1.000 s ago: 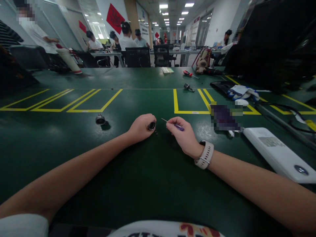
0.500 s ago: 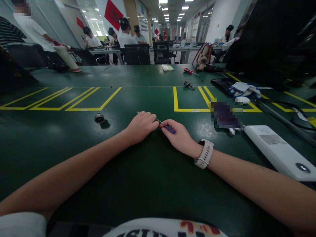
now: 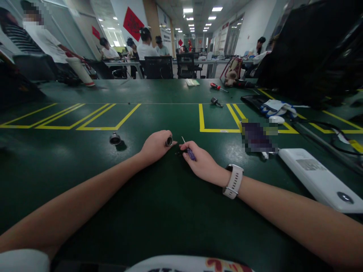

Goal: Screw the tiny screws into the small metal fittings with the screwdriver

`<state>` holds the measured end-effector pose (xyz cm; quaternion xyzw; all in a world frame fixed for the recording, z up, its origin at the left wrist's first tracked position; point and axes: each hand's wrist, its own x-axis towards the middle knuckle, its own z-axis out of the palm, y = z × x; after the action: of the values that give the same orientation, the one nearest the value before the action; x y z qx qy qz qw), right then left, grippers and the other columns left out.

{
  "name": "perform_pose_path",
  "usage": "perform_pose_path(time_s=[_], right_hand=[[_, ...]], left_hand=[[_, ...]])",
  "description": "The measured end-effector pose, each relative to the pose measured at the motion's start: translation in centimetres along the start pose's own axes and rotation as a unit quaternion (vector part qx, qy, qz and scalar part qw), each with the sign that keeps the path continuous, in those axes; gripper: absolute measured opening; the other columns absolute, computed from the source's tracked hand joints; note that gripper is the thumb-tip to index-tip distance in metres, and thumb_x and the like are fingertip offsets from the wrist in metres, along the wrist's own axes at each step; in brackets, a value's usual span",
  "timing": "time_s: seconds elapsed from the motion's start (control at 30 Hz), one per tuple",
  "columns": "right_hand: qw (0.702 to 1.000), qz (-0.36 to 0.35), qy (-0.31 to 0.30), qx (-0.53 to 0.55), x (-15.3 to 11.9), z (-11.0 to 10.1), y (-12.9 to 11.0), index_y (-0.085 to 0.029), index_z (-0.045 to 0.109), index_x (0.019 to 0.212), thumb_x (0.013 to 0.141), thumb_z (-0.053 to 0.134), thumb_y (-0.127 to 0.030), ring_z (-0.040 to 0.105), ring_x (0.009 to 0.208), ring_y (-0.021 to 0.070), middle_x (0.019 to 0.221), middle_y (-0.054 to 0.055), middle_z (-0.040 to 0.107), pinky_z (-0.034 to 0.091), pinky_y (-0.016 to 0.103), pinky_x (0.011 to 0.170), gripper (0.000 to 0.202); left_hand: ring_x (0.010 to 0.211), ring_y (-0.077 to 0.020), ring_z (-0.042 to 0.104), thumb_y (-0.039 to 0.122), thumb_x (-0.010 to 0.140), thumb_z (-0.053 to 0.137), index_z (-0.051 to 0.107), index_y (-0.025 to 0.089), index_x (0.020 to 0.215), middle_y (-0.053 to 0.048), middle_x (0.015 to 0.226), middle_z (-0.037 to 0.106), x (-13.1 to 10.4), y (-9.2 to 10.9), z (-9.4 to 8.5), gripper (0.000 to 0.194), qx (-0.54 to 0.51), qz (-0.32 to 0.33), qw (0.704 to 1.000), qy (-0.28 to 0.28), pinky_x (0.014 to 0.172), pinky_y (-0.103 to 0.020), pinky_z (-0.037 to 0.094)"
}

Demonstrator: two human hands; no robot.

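My left hand (image 3: 156, 146) is closed around a dark metal cylinder (image 3: 169, 141), its round hollow end facing me. Just to the right, my right hand (image 3: 200, 158) grips a screwdriver (image 3: 191, 153) by its purple handle. The thin shaft points up and away, apart from the cylinder. Between the hands, a few tiny dark pieces (image 3: 178, 153) lie on the green table; they are too small to name. A round metal part (image 3: 115, 139) with a short neck sits on the table left of my left hand.
Farther off lie a metal fitting (image 3: 216, 102) and a red-handled screwdriver (image 3: 219, 87). On the right are a phone (image 3: 257, 136), a white power bank (image 3: 319, 179), gloves (image 3: 278, 108) and cables. Yellow tape (image 3: 202, 118) marks the green table (image 3: 159, 211). People sit beyond it.
The screwdriver's shaft has come away from my left hand and now points up. My left hand has turned, bringing the cylinder's open end into sight.
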<state>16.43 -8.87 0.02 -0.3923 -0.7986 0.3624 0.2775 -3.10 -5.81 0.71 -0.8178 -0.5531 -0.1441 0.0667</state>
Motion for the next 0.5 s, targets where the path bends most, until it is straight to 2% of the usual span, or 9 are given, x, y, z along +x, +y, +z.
perform_pose_path(time_s=[0.1, 0.2, 0.33, 0.5], right_hand=[[1.000, 0.010, -0.014, -0.013, 0.1, 0.1, -0.1, -0.017, 0.048, 0.111, 0.089, 0.043, -0.022, 0.059, 0.094, 0.0234, 0.106, 0.011, 0.060, 0.047, 0.041, 0.078, 0.023], [0.999, 0.024, -0.020, 0.000, 0.1, 0.0, -0.5, -0.017, 0.047, 0.113, 0.089, 0.044, -0.023, 0.059, 0.096, 0.0241, 0.109, 0.012, 0.059, 0.047, 0.042, 0.080, 0.025], [0.998, 0.054, 0.008, 0.042, 0.2, -0.2, -1.0, -0.016, 0.044, 0.114, 0.089, 0.043, -0.018, 0.056, 0.103, 0.0233, 0.115, 0.013, 0.056, 0.044, 0.042, 0.087, 0.025], [0.993, 0.056, 0.043, 0.099, 0.5, -0.1, -0.6, -0.019, 0.046, 0.107, 0.087, 0.044, -0.017, 0.051, 0.111, 0.0212, 0.117, 0.009, 0.054, 0.039, 0.042, 0.094, 0.020]], left_hand=[[0.064, -0.0162, 0.050, 0.042, 0.080, 0.054, 0.049, 0.016, 0.079, -0.002, 0.073, 0.055, 0.1, 0.0, -0.3, 0.026, -0.096, -0.081, 0.992, 0.010, 0.057, -0.027, 0.036], [0.067, -0.0164, 0.051, 0.038, 0.080, 0.051, 0.050, 0.016, 0.083, -0.002, 0.075, 0.055, 0.0, 0.3, -0.9, 0.022, -0.151, -0.100, 0.983, -0.012, 0.059, -0.028, 0.037], [0.070, -0.0168, 0.050, 0.035, 0.081, 0.047, 0.052, 0.014, 0.085, -0.004, 0.079, 0.054, -0.5, 0.7, -1.4, 0.022, -0.174, -0.053, 0.982, -0.057, 0.061, -0.029, 0.039], [0.076, -0.0178, 0.051, 0.035, 0.082, 0.049, 0.054, 0.014, 0.089, -0.006, 0.085, 0.055, -1.5, 1.1, -1.4, 0.023, -0.168, 0.060, 0.980, -0.083, 0.068, -0.032, 0.043]])
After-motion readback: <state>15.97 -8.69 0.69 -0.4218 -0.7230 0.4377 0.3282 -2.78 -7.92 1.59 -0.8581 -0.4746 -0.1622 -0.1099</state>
